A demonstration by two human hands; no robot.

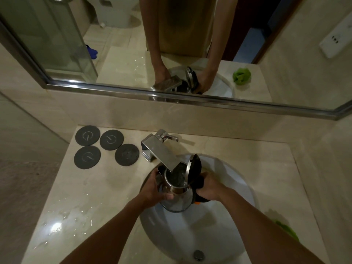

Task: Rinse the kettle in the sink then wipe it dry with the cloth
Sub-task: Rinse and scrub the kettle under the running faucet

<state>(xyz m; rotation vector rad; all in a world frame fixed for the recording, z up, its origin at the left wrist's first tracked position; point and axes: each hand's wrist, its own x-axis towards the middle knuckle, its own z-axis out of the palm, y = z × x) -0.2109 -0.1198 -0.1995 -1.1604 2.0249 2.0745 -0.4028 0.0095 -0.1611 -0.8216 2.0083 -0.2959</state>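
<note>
The steel kettle [176, 195] sits between both hands over the white sink [219, 235], lid open, its mouth under the tap [162, 152]. The left hand [154, 187] cups its body, thumb across the front. The right hand [208, 187] grips what appears to be the black handle. A green cloth [285, 230] lies on the counter, right.

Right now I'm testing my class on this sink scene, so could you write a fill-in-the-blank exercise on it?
1. The kettle is held under the ____, its lid open.
2. The left hand holds the kettle's steel body; the right hand grips its black ____.
3. Left of the faucet lie ____ dark round coasters.
4. The cloth right of the sink is ____ in colour.

Missing words: faucet; handle; four; green
</note>
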